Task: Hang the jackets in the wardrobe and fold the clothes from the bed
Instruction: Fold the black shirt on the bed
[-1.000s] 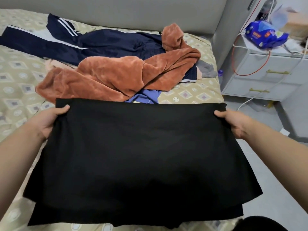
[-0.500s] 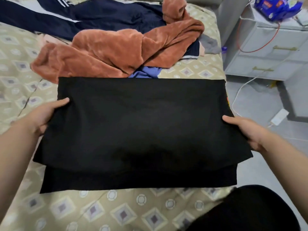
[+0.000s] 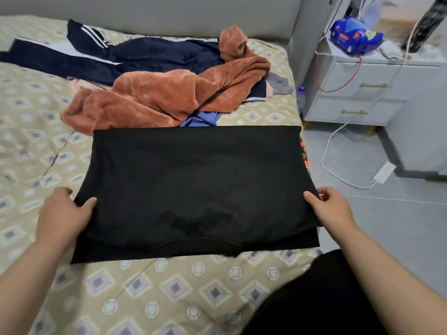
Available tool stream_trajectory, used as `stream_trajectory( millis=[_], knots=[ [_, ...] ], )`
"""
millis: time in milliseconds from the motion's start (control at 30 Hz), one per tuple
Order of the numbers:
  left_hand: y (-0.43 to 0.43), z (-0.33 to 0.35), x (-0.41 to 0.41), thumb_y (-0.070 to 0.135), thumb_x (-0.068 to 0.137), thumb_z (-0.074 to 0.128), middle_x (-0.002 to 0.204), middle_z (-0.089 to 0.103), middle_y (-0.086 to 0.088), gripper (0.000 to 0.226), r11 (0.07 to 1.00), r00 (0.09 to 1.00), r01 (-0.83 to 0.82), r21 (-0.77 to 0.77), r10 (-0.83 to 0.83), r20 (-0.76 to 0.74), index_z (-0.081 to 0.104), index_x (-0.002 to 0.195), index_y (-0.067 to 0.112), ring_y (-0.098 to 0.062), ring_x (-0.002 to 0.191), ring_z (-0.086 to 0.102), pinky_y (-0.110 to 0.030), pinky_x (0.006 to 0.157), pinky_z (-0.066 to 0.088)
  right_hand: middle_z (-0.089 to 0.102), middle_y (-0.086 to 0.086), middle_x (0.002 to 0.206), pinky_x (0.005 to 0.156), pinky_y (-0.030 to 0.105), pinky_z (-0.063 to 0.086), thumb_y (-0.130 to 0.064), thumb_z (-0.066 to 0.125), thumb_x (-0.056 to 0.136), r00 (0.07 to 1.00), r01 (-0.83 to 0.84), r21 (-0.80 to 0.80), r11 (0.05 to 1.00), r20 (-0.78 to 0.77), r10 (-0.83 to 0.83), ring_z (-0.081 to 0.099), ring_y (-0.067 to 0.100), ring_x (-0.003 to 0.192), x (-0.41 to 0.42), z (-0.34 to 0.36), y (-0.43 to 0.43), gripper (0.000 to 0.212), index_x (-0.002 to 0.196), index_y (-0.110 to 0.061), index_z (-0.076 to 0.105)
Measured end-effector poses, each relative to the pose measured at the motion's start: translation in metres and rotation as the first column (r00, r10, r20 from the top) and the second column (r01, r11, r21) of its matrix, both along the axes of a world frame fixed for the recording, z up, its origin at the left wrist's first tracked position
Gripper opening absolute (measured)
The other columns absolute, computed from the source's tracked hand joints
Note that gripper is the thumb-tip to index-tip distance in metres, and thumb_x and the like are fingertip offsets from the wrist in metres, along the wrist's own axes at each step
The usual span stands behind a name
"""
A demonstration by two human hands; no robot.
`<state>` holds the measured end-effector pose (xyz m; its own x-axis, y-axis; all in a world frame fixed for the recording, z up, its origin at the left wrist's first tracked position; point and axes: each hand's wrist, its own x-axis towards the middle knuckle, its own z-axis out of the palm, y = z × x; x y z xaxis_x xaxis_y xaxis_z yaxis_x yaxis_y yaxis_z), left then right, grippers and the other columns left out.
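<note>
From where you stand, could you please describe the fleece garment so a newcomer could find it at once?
On the patterned bed, look just beyond the flat black garment. The fleece garment lies crumpled there, partly over a navy striped garment; it alone is rust-orange and plush.

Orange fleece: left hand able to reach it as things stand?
Probably yes, once it lets go: the left hand pinches the left edge of the black garment. The orange fleece lies uncovered atop the pile beyond that garment, with only bare bedspread between.

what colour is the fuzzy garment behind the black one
It's a rust-brown fleece garment, clearest in the head view.
</note>
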<state>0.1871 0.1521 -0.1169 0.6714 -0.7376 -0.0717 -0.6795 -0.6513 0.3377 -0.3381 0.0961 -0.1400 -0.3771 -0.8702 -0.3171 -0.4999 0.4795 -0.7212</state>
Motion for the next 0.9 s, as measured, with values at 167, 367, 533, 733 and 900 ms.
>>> stream_trajectory(
  millis=[167, 367, 533, 733, 900],
  knots=[
    [0.022, -0.034, -0.07, 0.038, 0.099, 0.051, 0.153, 0.037, -0.021, 0.059, 0.898, 0.877, 0.427, 0.109, -0.44, 0.19, 0.038, 0.148, 0.008, -0.038, 0.141, 0.033, -0.053, 0.115, 0.026, 0.073, 0.006, 0.102, 0.09, 0.043, 0.056, -0.033, 0.071, 0.09, 0.935, -0.057, 0.186, 0.981, 0.355, -0.013, 0.07, 0.026, 0.094, -0.005, 0.001, 0.013, 0.029, 0.108, -0.011, 0.068],
    [0.013, -0.032, -0.116, 0.045, 0.102, 0.037, 0.161, 0.018, -0.022, 0.07, 0.899, 0.889, 0.43, 0.082, -0.437, 0.134, 0.024, 0.153, -0.002, -0.035, 0.15, 0.013, -0.051, 0.121, 0.015, 0.073, 0.011, 0.109, 0.076, 0.035, 0.056, -0.001, 0.054, 0.095, 0.706, -0.029, 0.204, 0.979, 0.697, -0.124, 0.07, 0.025, 0.094, -0.009, 0.014, 0.019, 0.028, 0.12, -0.01, 0.063],
    [-0.001, -0.016, -0.21, 0.067, 0.083, 0.013, 0.164, 0.014, -0.013, 0.094, 0.717, 0.71, 0.697, -0.003, -0.689, 0.144, 0.021, 0.157, 0.009, -0.03, 0.152, 0.01, -0.046, 0.122, 0.008, 0.074, 0.019, 0.101, 0.069, 0.046, 0.062, 0.002, 0.058, 0.072, 0.361, 0.101, 0.137, 0.985, 0.918, -0.165, 0.074, 0.031, 0.081, -0.027, 0.031, 0.027, 0.039, 0.11, -0.005, 0.069],
    [-0.012, -0.038, -0.273, 0.072, 0.088, 0.016, 0.165, -0.01, -0.013, 0.096, 0.61, 0.651, 0.691, 0.388, -0.759, 0.033, -0.004, 0.158, 0.009, -0.028, 0.152, -0.014, -0.049, 0.122, -0.008, 0.075, 0.02, 0.084, 0.053, 0.05, 0.06, -0.005, 0.064, 0.073, 0.336, 0.15, 0.245, 0.958, 0.898, -0.282, 0.074, 0.033, 0.067, -0.041, 0.04, 0.041, 0.024, 0.097, 0.0, 0.066],
    [-0.035, -0.028, -0.287, 0.059, 0.094, 0.033, 0.166, -0.002, -0.007, 0.084, 0.643, 0.645, 0.764, 0.057, -0.764, -0.022, 0.004, 0.159, 0.015, -0.022, 0.153, -0.006, -0.039, 0.123, -0.004, 0.075, 0.018, 0.096, 0.063, 0.048, 0.062, -0.011, 0.058, 0.067, 0.29, 0.222, 0.211, 0.952, 0.918, -0.271, 0.074, 0.032, 0.075, -0.036, 0.042, 0.039, 0.039, 0.104, -0.004, 0.068]
  ],
)
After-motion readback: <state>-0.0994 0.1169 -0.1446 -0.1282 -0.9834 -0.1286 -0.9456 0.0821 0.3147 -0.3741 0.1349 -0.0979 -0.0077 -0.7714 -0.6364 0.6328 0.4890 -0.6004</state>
